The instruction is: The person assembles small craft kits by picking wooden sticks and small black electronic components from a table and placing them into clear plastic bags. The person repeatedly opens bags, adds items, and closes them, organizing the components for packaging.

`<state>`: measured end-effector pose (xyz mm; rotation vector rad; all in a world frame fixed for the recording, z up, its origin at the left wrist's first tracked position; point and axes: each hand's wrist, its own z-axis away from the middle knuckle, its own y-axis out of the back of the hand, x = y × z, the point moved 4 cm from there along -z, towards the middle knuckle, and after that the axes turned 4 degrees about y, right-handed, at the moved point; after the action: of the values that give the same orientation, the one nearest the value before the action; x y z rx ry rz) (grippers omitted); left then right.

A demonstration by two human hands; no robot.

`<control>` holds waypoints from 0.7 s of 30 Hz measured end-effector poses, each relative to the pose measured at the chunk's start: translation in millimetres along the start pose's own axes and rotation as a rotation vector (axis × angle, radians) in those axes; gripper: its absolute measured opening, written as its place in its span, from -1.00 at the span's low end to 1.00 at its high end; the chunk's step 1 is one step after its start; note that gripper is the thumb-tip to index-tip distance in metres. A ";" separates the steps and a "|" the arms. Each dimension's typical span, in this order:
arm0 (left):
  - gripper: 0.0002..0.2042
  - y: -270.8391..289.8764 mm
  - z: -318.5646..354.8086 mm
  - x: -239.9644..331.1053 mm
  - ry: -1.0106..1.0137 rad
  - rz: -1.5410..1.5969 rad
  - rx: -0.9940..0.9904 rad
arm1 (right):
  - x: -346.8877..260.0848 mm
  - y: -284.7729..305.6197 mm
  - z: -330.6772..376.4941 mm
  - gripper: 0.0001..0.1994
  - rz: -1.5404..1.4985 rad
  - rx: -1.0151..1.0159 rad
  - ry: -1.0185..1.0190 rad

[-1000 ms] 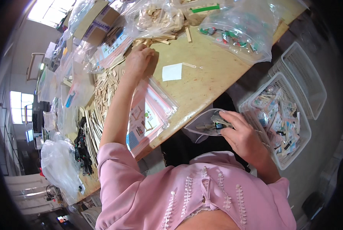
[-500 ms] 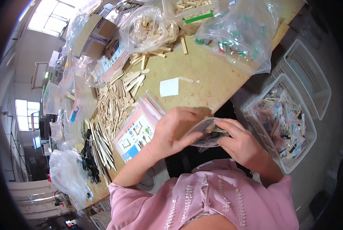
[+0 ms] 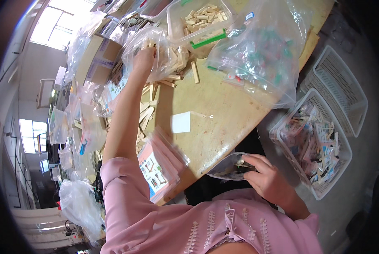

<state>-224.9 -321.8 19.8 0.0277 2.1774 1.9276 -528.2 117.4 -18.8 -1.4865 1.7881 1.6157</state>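
Note:
My left hand (image 3: pixel 144 59) reaches far across the table into an open clear plastic bag (image 3: pixel 132 48) of pale wooden blocks (image 3: pixel 177 59). Its fingers curl inward among the blocks, and what they grip is partly hidden. Close to my body, my right hand (image 3: pixel 263 175) pinches the rim of a small clear plastic pouch (image 3: pixel 223 168). The pouch gapes open over the table's near edge, with small pieces inside that I cannot make out. By my left forearm lies a stack of pouches with printed picture cards (image 3: pixel 157 169).
A clear tub with green clips (image 3: pixel 185 36) holds wooden blocks. Beside it sits a large plastic bag of green and red parts (image 3: pixel 261 59). White paper (image 3: pixel 181 122) lies mid-table. At right stands a basket of filled pouches (image 3: pixel 316 192); wooden craft sticks (image 3: pixel 145 115) lie left.
My left hand has let go of the small pouch and moved forward and left into the bag of blocks. My right hand still holds the pouch, now slightly lower in view.

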 end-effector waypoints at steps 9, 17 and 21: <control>-0.82 27.2 24.8 -15.8 0.080 1.202 0.371 | 18.8 9.2 -4.2 -0.93 0.001 0.011 -0.005; -0.90 104.8 18.7 45.4 -0.080 2.024 -0.078 | 28.1 11.2 -6.5 -0.92 -0.020 0.002 0.004; -0.85 116.0 -21.9 122.0 -0.237 1.262 -0.244 | 28.0 11.3 -8.2 -0.93 -0.060 0.005 -0.023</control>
<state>-363.8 -307.3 116.3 1.8363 1.8149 2.4611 -545.9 95.1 -31.9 -1.4979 1.7176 1.5918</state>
